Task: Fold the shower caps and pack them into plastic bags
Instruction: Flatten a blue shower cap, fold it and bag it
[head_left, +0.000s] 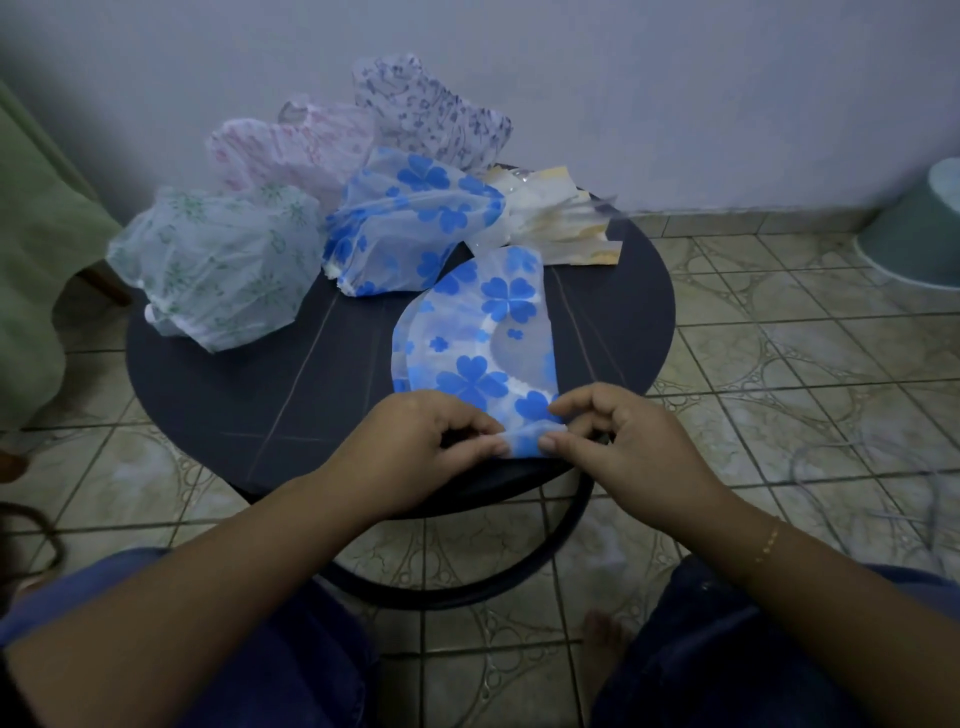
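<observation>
I am watching both hands working the near end of one blue-flowered shower cap (478, 338), which is lying flattened on the dark round table (270, 395), stretched away from the person toward the far side. The left hand (415, 441) is pinching the cap's near edge between thumb and curled fingers; the right hand (618, 436) is doing the same just beside it, so the two grips are nearly meeting at one spot close to the table's front rim. I am reading this as holding the edge taut and aligned so a fold can be made, with the tabletop keeping the thin film flat. The fold looks only partly made, and nothing appears packed yet. Further back, four loose caps are waiting in a cluster: a second blue-flowered cap (415, 218), a green-patterned cap (218, 260), a pink-patterned cap (291, 145) and a purple-patterned cap (431, 114). A heap of clear plastic bags (561, 218) with pale yellow parts is lying at the far right of the table, probably placed there within reach for packing. The film looks slippery and springy, so a loose pinch could let the crease open.
</observation>
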